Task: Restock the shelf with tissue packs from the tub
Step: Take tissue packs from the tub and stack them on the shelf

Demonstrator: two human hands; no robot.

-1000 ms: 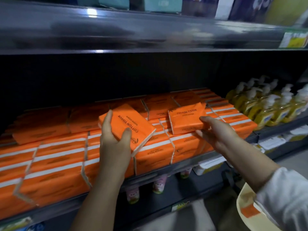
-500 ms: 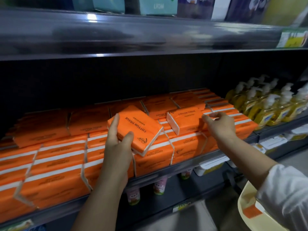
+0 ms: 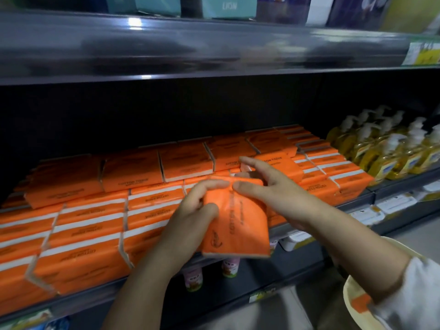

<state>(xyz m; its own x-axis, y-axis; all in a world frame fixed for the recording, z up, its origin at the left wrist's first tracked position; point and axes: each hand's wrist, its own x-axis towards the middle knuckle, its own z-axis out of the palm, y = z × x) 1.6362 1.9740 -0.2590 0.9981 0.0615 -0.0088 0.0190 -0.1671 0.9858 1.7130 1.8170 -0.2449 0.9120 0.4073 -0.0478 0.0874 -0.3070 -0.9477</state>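
Observation:
My left hand grips an orange tissue pack by its left side, holding it tilted in front of the shelf. My right hand pinches the pack's top edge, thumb on the front and fingers behind, with the index finger stretched out above. Rows of the same orange packs fill the shelf in stacked layers. One loose pack lies on top of the stack behind my right hand. The cream tub shows at the lower right with an orange pack in it.
Yellow pump bottles stand on the same shelf to the right. The dark shelf above overhangs the packs and carries boxed goods. Small bottles stand on the lower shelf.
My right hand let go of the pack it laid on the stack and came left onto the pack in my left hand. That pack tipped down and toward me.

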